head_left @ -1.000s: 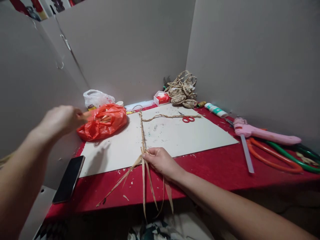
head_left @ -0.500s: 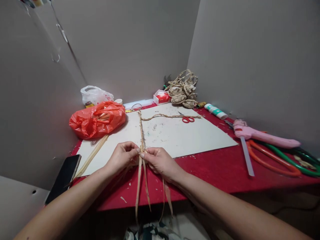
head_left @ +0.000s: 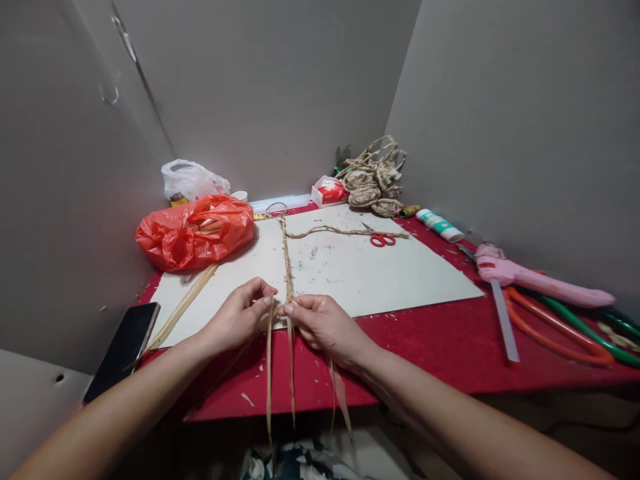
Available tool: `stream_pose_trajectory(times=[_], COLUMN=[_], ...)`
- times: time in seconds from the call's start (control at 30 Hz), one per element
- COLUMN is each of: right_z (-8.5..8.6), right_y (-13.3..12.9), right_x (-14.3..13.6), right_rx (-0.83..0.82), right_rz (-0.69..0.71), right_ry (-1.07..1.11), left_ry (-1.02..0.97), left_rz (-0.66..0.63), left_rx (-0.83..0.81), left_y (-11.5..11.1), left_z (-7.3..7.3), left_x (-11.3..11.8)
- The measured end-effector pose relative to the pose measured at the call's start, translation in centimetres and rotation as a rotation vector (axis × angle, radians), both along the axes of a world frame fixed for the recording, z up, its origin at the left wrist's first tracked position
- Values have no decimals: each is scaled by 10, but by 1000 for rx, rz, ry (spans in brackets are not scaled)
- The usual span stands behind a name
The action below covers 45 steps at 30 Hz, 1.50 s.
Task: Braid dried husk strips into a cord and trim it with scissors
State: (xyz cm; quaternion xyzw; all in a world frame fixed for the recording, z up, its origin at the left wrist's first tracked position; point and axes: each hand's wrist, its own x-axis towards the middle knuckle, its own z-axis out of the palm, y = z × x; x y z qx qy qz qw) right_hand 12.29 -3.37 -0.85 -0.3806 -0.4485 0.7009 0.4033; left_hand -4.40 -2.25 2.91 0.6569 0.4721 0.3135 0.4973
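A tan braided straw cord (head_left: 287, 260) runs down the white board (head_left: 425, 270) from a metal ring (head_left: 277, 210). At its lower end my right hand (head_left: 323, 327) is closed, pinching the braid where loose strands come out. My left hand (head_left: 241, 312), just left of it, pinches one long flat strand (head_left: 269, 380) that hangs over the table's front edge. Other strands hang below my right hand. A thinner twisted cord (head_left: 345, 231) branches right from near the ring, passing by red-handled scissors (head_left: 383, 240).
Left are an orange-red plastic bag (head_left: 195, 233), straw strips (head_left: 187, 303) and a black phone (head_left: 123, 347). Coiled cord bundles (head_left: 375, 183) lie at the back. A white-green roll (head_left: 440, 225), pink glue gun (head_left: 545, 280) and orange-handled tool (head_left: 555, 333) are on the right.
My left hand has moved slightly left, away from the braid, with a strand in its fingers. My right hand still pinches the braid's end. The view has shifted slightly.
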Motion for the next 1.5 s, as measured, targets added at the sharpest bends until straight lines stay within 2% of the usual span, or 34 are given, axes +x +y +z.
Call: stream_pose_trajectory(times=[0.1,0.17,0.3,0.47,0.7,0.87,1.07,1.27,1.33,1.4,1.5], right_z=[0,0,0,-1,-3,-4,-6,-8,-8,-7,-6], right_y=[0,0,0,0,0,-1,-2,-1,-1,-1,-2], right_x=[0,1,2,1,1,0,-2,1,2,3,2], right_rx=[-8,-6,-5,-10,-14,45,122,21,-34,-73,-100], right_rz=[25,40,73,91,113,48,-22,10,35,68,93], right_ry=[10,3,-4,19,26,-59,-119,-76,-46,-2,32], left_ry=[-39,-77,-95,-113,-3,-64,-132,-39,-2,-31,-71], left_rz=[-152,-196,-174,-164,-182,-143,-104,-104,-104,-111,-144], left_rx=[-68,-132,-174,-221,-212,-263,-402,-130,-90,-145,-314], left_y=[-2,-3,-3,-1,4,7,5,6,6,7,9], left_z=[-2,-4,-7,-4,-1,-3,-5,-15,-16,-15,-9], left_x=[-2,-1,1,2,-1,-4,-2,0,2,3,3])
